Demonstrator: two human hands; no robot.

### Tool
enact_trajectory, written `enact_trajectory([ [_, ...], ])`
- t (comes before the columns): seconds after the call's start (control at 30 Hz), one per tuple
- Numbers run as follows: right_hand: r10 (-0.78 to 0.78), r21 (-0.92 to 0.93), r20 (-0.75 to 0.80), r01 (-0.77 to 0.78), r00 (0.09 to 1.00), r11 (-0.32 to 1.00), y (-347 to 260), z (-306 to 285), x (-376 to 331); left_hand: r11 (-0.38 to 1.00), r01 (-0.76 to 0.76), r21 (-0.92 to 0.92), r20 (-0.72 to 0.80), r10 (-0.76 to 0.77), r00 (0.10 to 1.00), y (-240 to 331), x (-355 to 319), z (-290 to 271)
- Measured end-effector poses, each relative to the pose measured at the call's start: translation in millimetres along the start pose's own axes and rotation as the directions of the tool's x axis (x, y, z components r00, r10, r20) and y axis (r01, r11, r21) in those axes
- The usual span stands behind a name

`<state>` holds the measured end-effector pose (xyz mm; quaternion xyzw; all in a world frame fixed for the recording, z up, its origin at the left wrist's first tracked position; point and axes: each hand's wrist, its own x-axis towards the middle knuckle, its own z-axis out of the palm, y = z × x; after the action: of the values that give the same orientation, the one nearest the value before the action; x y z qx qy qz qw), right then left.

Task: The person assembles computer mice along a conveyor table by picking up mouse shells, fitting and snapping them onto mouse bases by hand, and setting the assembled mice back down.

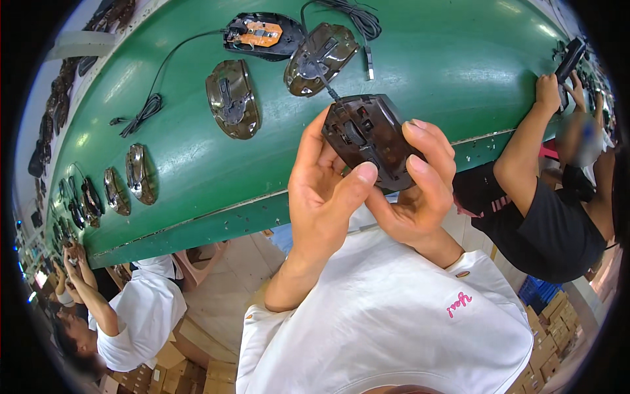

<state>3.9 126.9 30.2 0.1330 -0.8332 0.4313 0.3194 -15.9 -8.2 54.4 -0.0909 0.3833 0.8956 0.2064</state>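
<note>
A dark, glossy computer mouse (pixel 380 146) with its cable leaving the top end is held up in front of me, over the green work surface. My left hand (pixel 323 187) grips its left side, the thumb pressed near the lower middle of the shell. Around the right side curl the fingers of my right hand (pixel 425 180). A scroll wheel shows in the mouse's middle. Just beyond it lies a translucent brown mouse top shell (pixel 331 49), and another top shell (pixel 232 98) lies to the left. An opened mouse base (pixel 262 34) with an orange circuit board sits behind them.
A long green conveyor belt (pixel 177 177) crosses in front of me. On it are a coiled black cable (pixel 149 108), a cable with a USB plug (pixel 369 65), and more shells (pixel 139 174) at left. Co-workers sit at left (pixel 141 308) and right (pixel 551 217); cardboard boxes (pixel 554 322) stand behind.
</note>
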Motion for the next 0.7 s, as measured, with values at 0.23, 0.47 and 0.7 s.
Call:
enact_trajectory([
  [0.23, 0.030, -0.085, 0.126, -0.019, 0.992, 0.996, -5.3, -4.9, -2.2, 0.999, -0.048, 0.021, -0.003, 0.048, 0.999, 0.1, -1.3, -5.0],
  [0.47, 0.009, 0.030, 0.000, -0.009, 1.000, 1.000, -4.5, 4.1, -1.3, 0.999, -0.032, -0.020, -0.023, 0.031, 0.999, 1.9, -2.6, -5.1],
  [0.7, 0.025, 0.050, 0.022, -0.026, 0.999, 0.998, -8.0, 3.5, -1.7, 0.998, -0.020, -0.065, -0.021, 0.018, 1.000, 3.5, -5.0, -9.4],
])
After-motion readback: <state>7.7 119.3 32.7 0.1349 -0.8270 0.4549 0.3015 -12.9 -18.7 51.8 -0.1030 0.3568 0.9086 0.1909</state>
